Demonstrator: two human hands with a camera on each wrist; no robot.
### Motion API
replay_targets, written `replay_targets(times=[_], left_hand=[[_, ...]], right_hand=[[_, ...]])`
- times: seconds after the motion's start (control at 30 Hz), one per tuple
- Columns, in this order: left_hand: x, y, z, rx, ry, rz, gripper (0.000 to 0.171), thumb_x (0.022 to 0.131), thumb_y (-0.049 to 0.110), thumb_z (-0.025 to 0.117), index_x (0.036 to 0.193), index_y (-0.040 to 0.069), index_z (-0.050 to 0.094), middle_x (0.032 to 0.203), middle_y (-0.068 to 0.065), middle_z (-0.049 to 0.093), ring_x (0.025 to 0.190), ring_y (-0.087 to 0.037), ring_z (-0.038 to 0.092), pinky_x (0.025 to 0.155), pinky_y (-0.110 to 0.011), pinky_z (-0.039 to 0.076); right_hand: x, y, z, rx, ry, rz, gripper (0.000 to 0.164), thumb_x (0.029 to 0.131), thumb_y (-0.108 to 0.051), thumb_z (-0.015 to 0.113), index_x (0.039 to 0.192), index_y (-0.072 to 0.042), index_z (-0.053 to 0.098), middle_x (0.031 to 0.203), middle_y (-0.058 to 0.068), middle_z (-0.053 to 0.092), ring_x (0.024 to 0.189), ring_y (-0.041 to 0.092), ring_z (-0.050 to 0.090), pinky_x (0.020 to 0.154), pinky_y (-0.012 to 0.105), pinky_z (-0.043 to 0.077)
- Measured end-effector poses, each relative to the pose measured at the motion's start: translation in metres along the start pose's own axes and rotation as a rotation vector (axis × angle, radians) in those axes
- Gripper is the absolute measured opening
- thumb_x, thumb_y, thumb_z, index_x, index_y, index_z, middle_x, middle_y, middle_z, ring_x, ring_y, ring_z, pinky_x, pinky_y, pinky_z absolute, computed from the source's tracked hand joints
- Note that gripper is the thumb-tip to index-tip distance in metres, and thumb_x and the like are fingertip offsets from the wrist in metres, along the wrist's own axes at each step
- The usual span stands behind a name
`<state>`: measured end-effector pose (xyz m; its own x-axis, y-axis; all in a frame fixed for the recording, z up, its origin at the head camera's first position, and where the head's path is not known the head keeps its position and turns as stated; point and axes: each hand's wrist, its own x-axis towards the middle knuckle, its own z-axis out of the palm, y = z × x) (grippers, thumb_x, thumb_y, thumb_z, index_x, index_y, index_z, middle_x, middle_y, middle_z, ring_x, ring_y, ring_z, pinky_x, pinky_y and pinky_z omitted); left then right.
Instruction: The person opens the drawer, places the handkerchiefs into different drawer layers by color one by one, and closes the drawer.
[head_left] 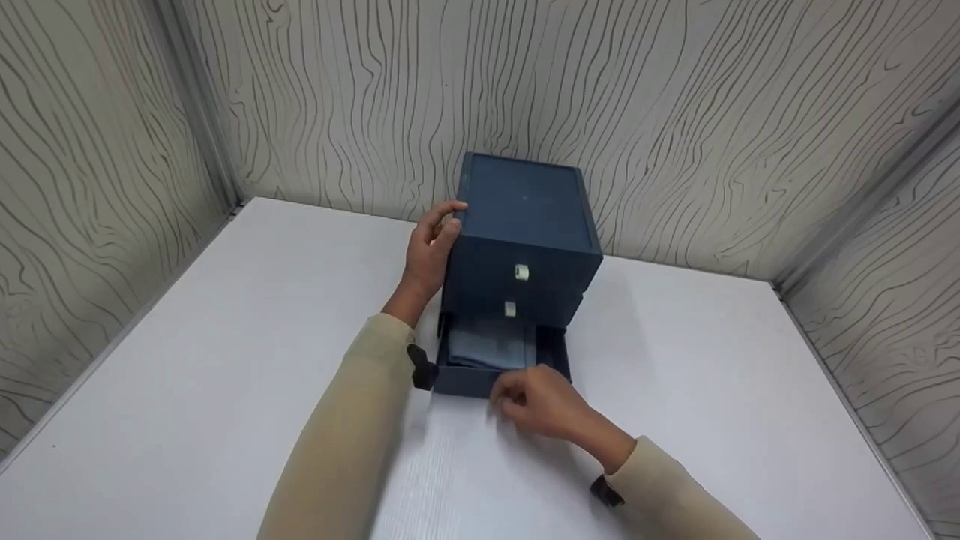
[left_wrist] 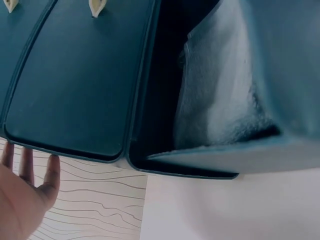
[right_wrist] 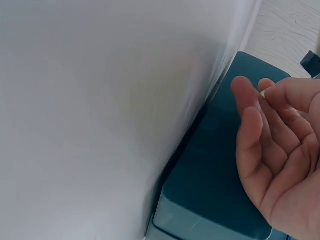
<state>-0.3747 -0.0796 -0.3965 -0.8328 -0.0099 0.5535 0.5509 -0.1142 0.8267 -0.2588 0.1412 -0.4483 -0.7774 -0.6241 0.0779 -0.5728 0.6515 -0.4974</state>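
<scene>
A dark blue cabinet of three drawers stands on the white table. Its bottom drawer is pulled out, with a folded grey-blue cloth inside. My right hand is at the front of that drawer, its thumb and a finger pinching the small pale knob, which is mostly hidden by them. Against the cabinet's left side rest the fingertips of my left hand, fingers fairly straight; the left wrist view shows them touching the side edge near a closed drawer.
Pale knobs mark the closed top drawer and middle drawer. Behind the cabinet rises a wall with a wood-grain pattern, and similar panels flank the table on both sides.
</scene>
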Motion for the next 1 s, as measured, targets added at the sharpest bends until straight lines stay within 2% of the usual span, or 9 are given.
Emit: replay_targets(times=[0.07, 0.17, 0.27, 0.33, 0.43, 0.57, 0.67, 0.8, 1.0], left_hand=[[0.000, 0.001, -0.001, -0.022, -0.002, -0.009, 0.079, 0.085, 0.067, 0.054, 0.129, 0.001, 0.055, 0.147, -0.014, 0.042, 0.065, -0.009, 0.037, 0.062, -0.029, 0.032], [0.001, 0.004, -0.002, -0.047, -0.006, -0.030, 0.052, 0.095, 0.041, 0.055, 0.127, 0.001, 0.056, 0.146, -0.014, 0.042, 0.082, -0.004, 0.052, 0.069, -0.027, 0.039], [0.001, 0.008, -0.002, -0.053, -0.007, -0.070, 0.036, 0.096, 0.019, 0.051, 0.126, 0.000, 0.056, 0.147, -0.012, 0.042, 0.092, -0.005, 0.055, 0.074, -0.027, 0.040], [0.001, 0.011, -0.002, -0.039, -0.015, -0.103, 0.034, 0.097, 0.017, 0.049, 0.127, 0.002, 0.055, 0.147, -0.010, 0.040, 0.085, -0.008, 0.051, 0.072, -0.028, 0.039], [0.003, 0.015, -0.002, -0.016, -0.041, -0.152, 0.034, 0.098, 0.020, 0.050, 0.129, 0.006, 0.054, 0.149, -0.006, 0.037, 0.088, -0.013, 0.049, 0.074, -0.031, 0.039], [0.005, 0.018, -0.002, 0.018, -0.076, -0.187, 0.035, 0.098, 0.022, 0.050, 0.132, 0.011, 0.053, 0.150, -0.003, 0.035, 0.119, -0.019, 0.048, 0.091, -0.038, 0.041], [0.006, 0.019, -0.001, 0.037, -0.102, -0.191, 0.036, 0.100, 0.022, 0.048, 0.134, 0.012, 0.052, 0.150, -0.004, 0.034, 0.129, -0.024, 0.041, 0.101, -0.044, 0.038], [0.008, 0.018, -0.001, 0.013, -0.122, -0.180, 0.036, 0.100, 0.017, 0.044, 0.134, 0.006, 0.051, 0.151, -0.008, 0.033, 0.130, -0.025, 0.040, 0.103, -0.043, 0.035], [0.007, 0.014, 0.002, -0.008, -0.095, -0.120, 0.033, 0.098, 0.010, 0.039, 0.125, -0.004, 0.050, 0.150, -0.017, 0.030, 0.109, -0.019, 0.043, 0.092, -0.033, 0.035]], right_hand=[[0.002, 0.001, -0.001, 0.004, -0.003, -0.001, 0.019, 0.084, -0.007, 0.061, 0.086, -0.020, 0.075, 0.077, -0.012, 0.069, 0.061, -0.001, 0.053, 0.058, 0.019, 0.045], [0.004, 0.003, -0.002, 0.008, -0.007, -0.006, 0.019, 0.084, -0.007, 0.061, 0.087, -0.019, 0.075, 0.077, -0.012, 0.069, 0.061, -0.002, 0.054, 0.058, 0.019, 0.046], [0.006, 0.004, -0.003, 0.012, -0.012, -0.011, 0.017, 0.085, -0.009, 0.062, 0.088, -0.018, 0.075, 0.078, -0.011, 0.070, 0.062, -0.002, 0.055, 0.059, 0.020, 0.046], [0.008, 0.005, -0.004, 0.008, -0.009, -0.012, 0.016, 0.086, -0.010, 0.062, 0.089, -0.018, 0.075, 0.079, -0.011, 0.070, 0.064, -0.002, 0.056, 0.061, 0.020, 0.047], [0.010, 0.006, -0.006, 0.001, -0.005, -0.003, 0.015, 0.086, -0.011, 0.062, 0.090, -0.018, 0.075, 0.080, -0.010, 0.071, 0.065, -0.001, 0.057, 0.062, 0.020, 0.047], [0.012, 0.008, -0.008, -0.005, -0.006, 0.017, 0.016, 0.086, -0.011, 0.062, 0.090, -0.018, 0.075, 0.080, -0.010, 0.071, 0.065, 0.000, 0.057, 0.062, 0.021, 0.047], [0.015, 0.010, -0.008, -0.005, -0.006, 0.019, 0.016, 0.085, -0.010, 0.062, 0.090, -0.018, 0.075, 0.079, -0.010, 0.070, 0.065, 0.000, 0.057, 0.061, 0.021, 0.047], [0.020, 0.013, -0.008, -0.007, 0.000, 0.013, 0.017, 0.084, -0.008, 0.061, 0.089, -0.017, 0.075, 0.078, -0.010, 0.070, 0.063, 0.001, 0.055, 0.059, 0.022, 0.046], [0.028, 0.017, -0.009, -0.010, 0.012, 0.031, 0.016, 0.083, -0.009, 0.062, 0.088, -0.017, 0.075, 0.077, -0.010, 0.069, 0.062, 0.002, 0.054, 0.059, 0.022, 0.046]])
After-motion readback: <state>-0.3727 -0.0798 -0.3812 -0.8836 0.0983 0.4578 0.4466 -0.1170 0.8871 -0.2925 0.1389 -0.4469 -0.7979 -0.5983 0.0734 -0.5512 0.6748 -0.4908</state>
